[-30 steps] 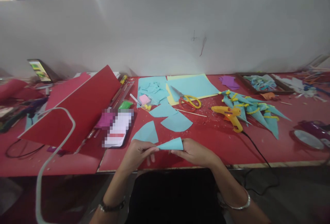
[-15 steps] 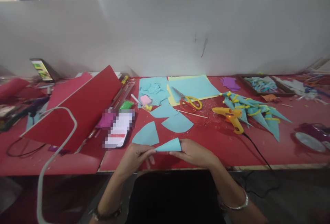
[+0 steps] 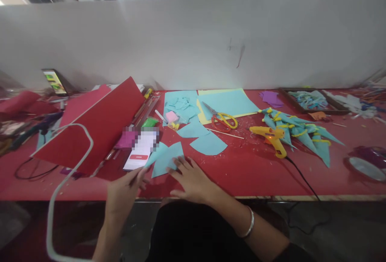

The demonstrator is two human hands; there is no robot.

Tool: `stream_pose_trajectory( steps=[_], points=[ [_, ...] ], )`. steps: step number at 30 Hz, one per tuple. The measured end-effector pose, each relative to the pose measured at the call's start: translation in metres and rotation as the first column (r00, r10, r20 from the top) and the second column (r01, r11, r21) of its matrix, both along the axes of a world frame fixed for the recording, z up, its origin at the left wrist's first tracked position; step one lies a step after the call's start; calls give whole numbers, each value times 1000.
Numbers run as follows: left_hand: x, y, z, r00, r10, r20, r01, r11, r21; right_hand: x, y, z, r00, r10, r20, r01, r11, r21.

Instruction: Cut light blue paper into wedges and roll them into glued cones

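Note:
My left hand [image 3: 128, 183] pinches the tip of a rolled light-blue paper cone [image 3: 157, 153], which leans up and to the right beside a phone [image 3: 141, 149]. With fingers spread, my right hand [image 3: 193, 179] rests its fingertips on the edge of a flat blue paper sector [image 3: 169, 158]. Two more cut blue sectors [image 3: 208, 143] lie overlapping just behind. Scissors [image 3: 223, 120] with red and yellow handles rest on blue and yellow sheets [image 3: 232, 100].
At right a yellow glue gun [image 3: 269, 135] with a black cord lies near several finished blue cones with yellow trim [image 3: 301, 129]. A large red board [image 3: 96, 129] leans at left, by a white curved tube [image 3: 57, 191]. A tray of scraps [image 3: 313, 100] sits far right.
The paper cone, held between both hands before, has moved left in my left hand alone. My right hand has let go of it and moved left onto the flat sector, fingers spread.

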State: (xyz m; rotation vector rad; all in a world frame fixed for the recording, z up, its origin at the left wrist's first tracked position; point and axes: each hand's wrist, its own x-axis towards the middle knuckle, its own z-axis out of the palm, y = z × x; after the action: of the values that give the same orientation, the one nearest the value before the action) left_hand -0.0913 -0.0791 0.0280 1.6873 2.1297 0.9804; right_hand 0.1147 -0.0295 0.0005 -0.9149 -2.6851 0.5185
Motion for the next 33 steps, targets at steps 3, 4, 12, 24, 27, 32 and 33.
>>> stream_pose_trajectory(
  steps=[3, 4, 12, 24, 27, 32, 33],
  points=[
    [12, 4, -5, 982, 5, -190, -27, 993, -112, 3, -11, -1, 1000, -12, 7, 11, 998, 54],
    [16, 6, -5, 964, 6, -266, -48, 987, -152, 7, -15, -1, 1000, -15, 7, 15, 997, 77],
    [41, 27, -4, 903, -82, -422, -96, 918, -384, 47, -36, -17, 985, -61, -164, 100, 966, 240],
    [76, 7, -2, 572, -818, -61, 783, 567, -256, 73, -18, -15, 946, -161, -282, 209, 966, 151],
    [84, 9, -16, 574, -816, -76, 773, 570, -280, 76, -19, -16, 949, -158, -272, 182, 981, 66],
    [84, 15, -30, 613, -776, -146, 767, 629, -127, 90, -15, -18, 906, -271, -327, 234, 961, -148],
    [83, 16, -31, 629, -762, -152, 759, 645, -93, 92, -14, -18, 900, -283, -332, 238, 956, -171]
  ],
)
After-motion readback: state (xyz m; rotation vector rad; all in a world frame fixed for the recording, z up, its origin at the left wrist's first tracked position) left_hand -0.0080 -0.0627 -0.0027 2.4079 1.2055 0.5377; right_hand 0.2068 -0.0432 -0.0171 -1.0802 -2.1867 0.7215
